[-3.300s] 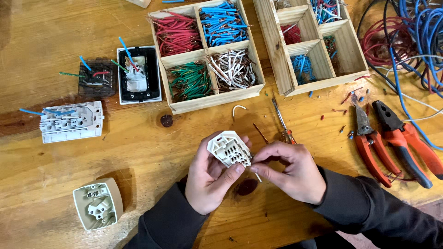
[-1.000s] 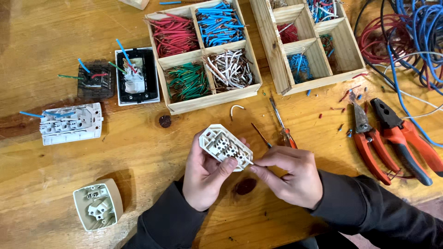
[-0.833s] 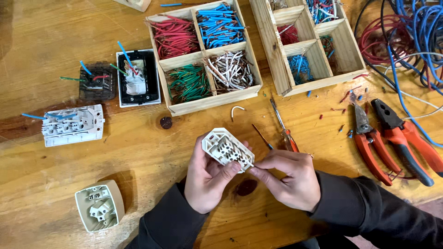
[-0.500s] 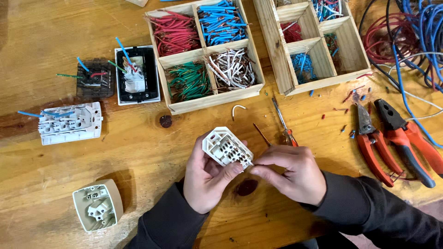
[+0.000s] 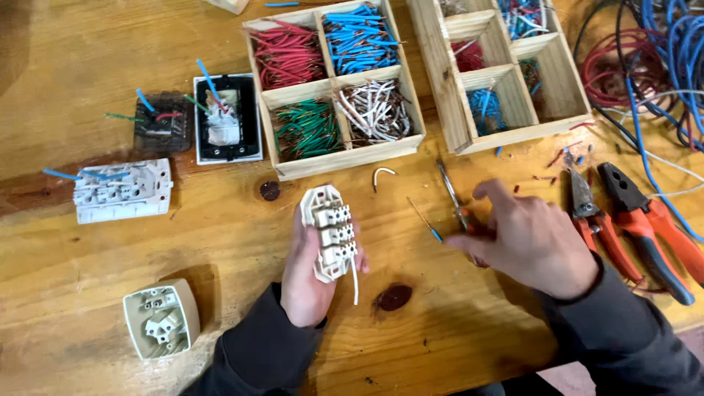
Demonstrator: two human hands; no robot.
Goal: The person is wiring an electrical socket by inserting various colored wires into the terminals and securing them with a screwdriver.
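Note:
My left hand (image 5: 308, 271) holds a cream socket insert (image 5: 330, 231) upright above the wooden table, terminals facing me. A short white wire (image 5: 355, 279) hangs from its lower terminal. My right hand (image 5: 528, 238) hovers to the right with fingers spread, over a small red-handled screwdriver (image 5: 453, 196) lying on the table. A thin blue-tipped tool (image 5: 425, 220) lies just left of that hand. A bent white wire piece (image 5: 381, 174) lies between the insert and the wire tray.
A wooden tray (image 5: 345, 155) holds red, blue, green and white wire pieces; a second tray (image 5: 447, 81) stands right of it. Orange pliers (image 5: 645, 220) and cable coils (image 5: 645, 59) lie at right. Other socket parts (image 5: 121, 192), (image 5: 161, 319), (image 5: 227, 117) lie left.
My right hand has left the socket insert and moved right onto the screwdriver area. The left hand now holds the insert alone, turned more upright, with the white wire hanging from it.

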